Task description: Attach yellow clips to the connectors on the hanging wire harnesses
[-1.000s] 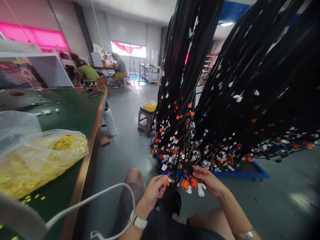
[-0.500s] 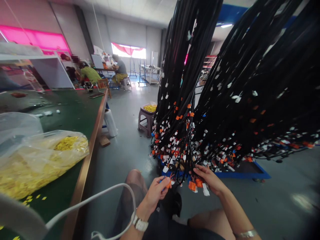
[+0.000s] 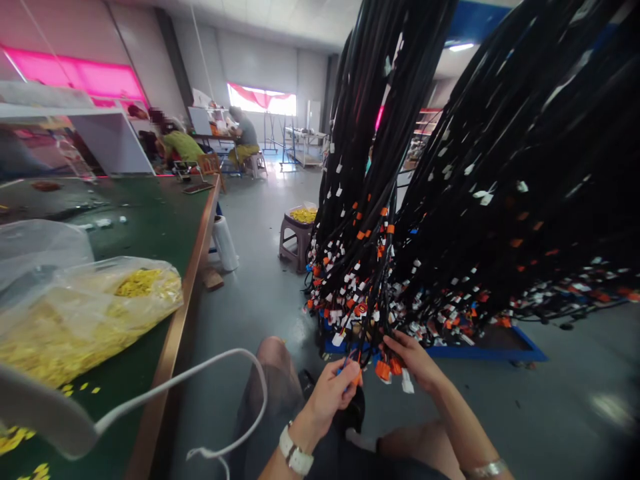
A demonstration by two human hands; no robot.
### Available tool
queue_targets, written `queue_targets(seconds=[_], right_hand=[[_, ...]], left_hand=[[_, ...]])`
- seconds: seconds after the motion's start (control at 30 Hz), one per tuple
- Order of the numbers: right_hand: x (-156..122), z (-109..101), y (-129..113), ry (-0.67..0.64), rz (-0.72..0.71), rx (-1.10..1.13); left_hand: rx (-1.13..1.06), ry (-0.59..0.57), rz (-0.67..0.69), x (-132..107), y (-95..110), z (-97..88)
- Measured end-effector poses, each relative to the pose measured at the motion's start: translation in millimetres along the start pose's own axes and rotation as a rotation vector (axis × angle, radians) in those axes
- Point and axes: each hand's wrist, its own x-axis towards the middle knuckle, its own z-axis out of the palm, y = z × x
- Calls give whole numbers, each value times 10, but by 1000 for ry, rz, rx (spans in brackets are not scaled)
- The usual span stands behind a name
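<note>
Long black cable harnesses [image 3: 365,133] hang in thick bundles before me, their lower ends crowded with white, orange and blue connectors. My left hand [image 3: 333,390] is closed in a pinch on an orange connector [image 3: 357,377], with a bit of blue showing beside the fingers. Thin wires run up from it toward the bundle. My right hand [image 3: 411,357] is closed around some black cables at the bundle's lower end; its fingertips are partly hidden among them. Below that hand dangle orange connectors [image 3: 383,369] and a white connector [image 3: 407,382].
At left, a green-topped table [image 3: 150,233] carries a clear bag of yellow pieces [image 3: 135,300]. A white cord [image 3: 215,367] loops beside my leg. A stool [image 3: 296,240] holds more yellow pieces. Under the harnesses lies a blue frame [image 3: 530,347]. People sit working farther back.
My left hand has moved slightly right and down with the orange connector, closer to my right hand. My right hand stays at the cables. The view has shifted a little.
</note>
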Motion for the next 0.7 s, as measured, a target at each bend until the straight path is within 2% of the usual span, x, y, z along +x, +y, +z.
queue_targets(seconds=[0.17,0.43,0.7], right_hand=[[31,-42,29,-11,-24,-37],[70,-124,37,-18,-138,-298],[53,-125,-20,7,-186,-359]], left_hand=[[27,15,5,-28,42,-29],[1,30,1,-37,59,-94],[9,75,10,-42,149,-193]])
